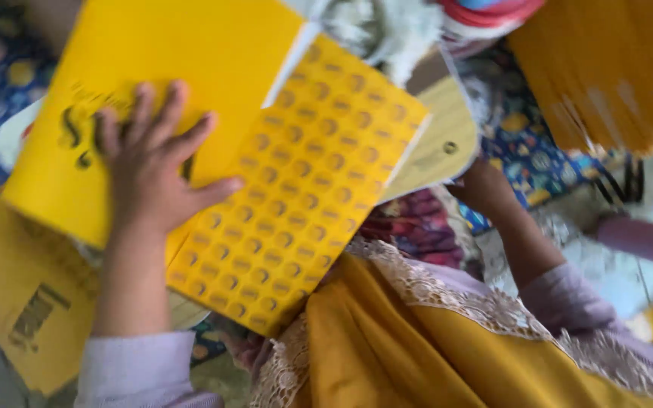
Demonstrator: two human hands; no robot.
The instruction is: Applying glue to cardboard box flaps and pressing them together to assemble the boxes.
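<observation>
Mustard-yellow garment (417, 355), lace-trimmed, worn by the person, fills the lower foreground; pale lilac sleeves (141, 370) at both wrists.

Item 1: left hand (153, 170). Fingers spread, palm flat, pressing down on a plain yellow card sheet (175, 68). It pins the sheet rather than gripping it; nothing is closed in the hand.

Item 2: yellow card sheet. Lies tilted, overlapping the upper left part of item 3. Dark printed marks show beside the fingers, blurred.

Item 3: patterned yellow sheet (304, 189), covered in rows of small round motifs, white edge showing. Sits under item 2 and slopes down toward the lap.

Item 4: right hand (481, 185). Reaches under the far corner of a pale board (436, 140) with a small hole. Its fingers are hidden, so I cannot tell how far it is open or whether it grips.

Item 5: further yellow sheet (28, 302) at lower left, with a dark mark.

Item 6: yellow fringed strips (598, 75) at upper right; patterned blue cloth (530, 159) beneath everything.

Handling note, as a judgement: to keep the stack square, hold even pressure through the flat left palm, support the far edge from below, and shift slowly, since smooth card slides readily on card.
</observation>
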